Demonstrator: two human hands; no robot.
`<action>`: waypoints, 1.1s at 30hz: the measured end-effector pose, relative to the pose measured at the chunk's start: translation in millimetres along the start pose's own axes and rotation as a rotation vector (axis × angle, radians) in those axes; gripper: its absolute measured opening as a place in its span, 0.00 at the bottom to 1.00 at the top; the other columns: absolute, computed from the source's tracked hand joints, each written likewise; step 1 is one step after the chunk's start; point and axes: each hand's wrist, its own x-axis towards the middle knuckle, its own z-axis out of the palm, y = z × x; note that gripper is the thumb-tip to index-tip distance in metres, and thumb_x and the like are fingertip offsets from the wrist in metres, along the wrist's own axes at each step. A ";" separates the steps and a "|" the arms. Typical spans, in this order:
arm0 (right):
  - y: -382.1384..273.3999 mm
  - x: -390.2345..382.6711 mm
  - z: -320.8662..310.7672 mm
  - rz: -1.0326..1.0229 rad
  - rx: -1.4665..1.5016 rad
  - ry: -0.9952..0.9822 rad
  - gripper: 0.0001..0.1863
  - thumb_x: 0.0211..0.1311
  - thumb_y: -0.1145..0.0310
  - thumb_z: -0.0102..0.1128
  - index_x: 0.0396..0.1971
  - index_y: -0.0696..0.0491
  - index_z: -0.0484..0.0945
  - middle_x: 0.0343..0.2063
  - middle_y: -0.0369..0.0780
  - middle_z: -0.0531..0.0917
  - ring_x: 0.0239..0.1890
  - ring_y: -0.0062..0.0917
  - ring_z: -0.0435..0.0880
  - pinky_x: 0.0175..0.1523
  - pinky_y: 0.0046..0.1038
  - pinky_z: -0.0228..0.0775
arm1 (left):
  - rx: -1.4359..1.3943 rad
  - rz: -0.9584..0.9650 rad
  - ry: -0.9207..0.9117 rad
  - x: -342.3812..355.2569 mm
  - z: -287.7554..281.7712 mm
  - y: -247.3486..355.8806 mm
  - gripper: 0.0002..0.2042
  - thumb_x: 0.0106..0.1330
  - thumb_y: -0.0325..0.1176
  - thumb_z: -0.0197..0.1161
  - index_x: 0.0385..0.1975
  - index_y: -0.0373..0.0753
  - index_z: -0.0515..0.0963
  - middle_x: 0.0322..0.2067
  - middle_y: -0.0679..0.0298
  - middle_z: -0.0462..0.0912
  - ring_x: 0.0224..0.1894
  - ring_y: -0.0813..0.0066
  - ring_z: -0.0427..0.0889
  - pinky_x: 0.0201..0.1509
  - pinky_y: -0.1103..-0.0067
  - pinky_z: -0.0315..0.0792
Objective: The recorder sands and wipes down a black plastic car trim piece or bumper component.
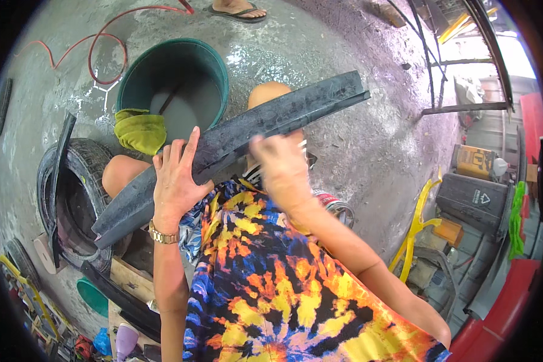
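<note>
A long, dark grey, car-trim-like panel with a folded edge lies slantwise across my lap and knees. My left hand, with a gold watch at the wrist, rests on the panel's left part, fingers spread and thumb out. My right hand is at the near edge of the panel, right of its middle. Motion smears its fingers, so whether they hold anything is unclear. Whitish smudges mark the panel's surface.
Ahead stands a green bucket of cloudy water, a yellow-green cloth over its rim. A tire lies left, a dark strip leaning on it. A red hose curls on the wet floor. Another person's foot is beyond.
</note>
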 end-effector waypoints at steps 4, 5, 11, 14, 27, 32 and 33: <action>-18.0 1.3 0.7 -0.073 0.073 -0.147 0.24 0.57 0.77 0.55 0.56 0.50 0.79 0.38 0.38 0.77 0.44 0.33 0.78 0.48 0.38 0.68 | -0.019 0.011 0.032 -1.3 1.5 -3.8 0.54 0.41 0.36 0.76 0.77 0.47 0.59 0.53 0.58 0.72 0.58 0.56 0.71 0.63 0.63 0.62; 4.2 5.4 -8.8 -0.071 0.038 0.024 0.21 0.59 0.74 0.53 0.54 0.53 0.77 0.36 0.40 0.75 0.41 0.34 0.77 0.43 0.38 0.65 | -0.017 0.008 0.028 -2.6 -0.9 -1.5 0.55 0.41 0.37 0.77 0.77 0.47 0.58 0.52 0.58 0.72 0.58 0.56 0.71 0.64 0.62 0.62; -8.2 -7.7 0.4 -0.095 0.027 -0.033 0.21 0.61 0.73 0.51 0.54 0.55 0.76 0.35 0.40 0.74 0.41 0.35 0.77 0.45 0.37 0.68 | -0.029 0.013 0.014 -3.6 -2.2 0.0 0.55 0.41 0.38 0.78 0.77 0.46 0.58 0.51 0.59 0.71 0.56 0.56 0.70 0.65 0.62 0.62; 58.3 -3.2 -22.3 0.122 -0.191 0.013 0.22 0.61 0.74 0.51 0.56 0.55 0.77 0.36 0.39 0.74 0.42 0.33 0.77 0.45 0.37 0.66 | -0.030 0.025 0.026 -6.0 -3.7 -0.7 0.54 0.41 0.36 0.77 0.77 0.46 0.59 0.51 0.58 0.71 0.56 0.55 0.70 0.65 0.61 0.62; 45.3 -14.7 -14.9 0.105 -0.166 0.034 0.22 0.59 0.74 0.56 0.56 0.55 0.79 0.38 0.38 0.77 0.42 0.32 0.77 0.45 0.36 0.63 | 0.000 0.013 0.028 -4.5 0.0 -0.2 0.56 0.40 0.36 0.77 0.77 0.47 0.58 0.51 0.58 0.71 0.57 0.56 0.70 0.65 0.61 0.61; 50.6 -7.4 -13.2 0.219 -0.202 0.090 0.22 0.61 0.77 0.55 0.56 0.54 0.79 0.39 0.39 0.78 0.43 0.35 0.78 0.47 0.37 0.65 | -0.008 0.018 0.039 -4.4 -1.1 -0.4 0.56 0.40 0.37 0.77 0.77 0.47 0.58 0.51 0.58 0.71 0.57 0.56 0.71 0.65 0.60 0.61; 42.6 -12.3 -10.6 0.147 -0.186 0.076 0.22 0.59 0.75 0.56 0.56 0.54 0.78 0.38 0.39 0.77 0.43 0.34 0.77 0.47 0.38 0.64 | -0.006 0.008 0.029 -3.8 -0.4 0.0 0.56 0.40 0.37 0.77 0.77 0.47 0.58 0.51 0.58 0.71 0.57 0.56 0.70 0.65 0.59 0.61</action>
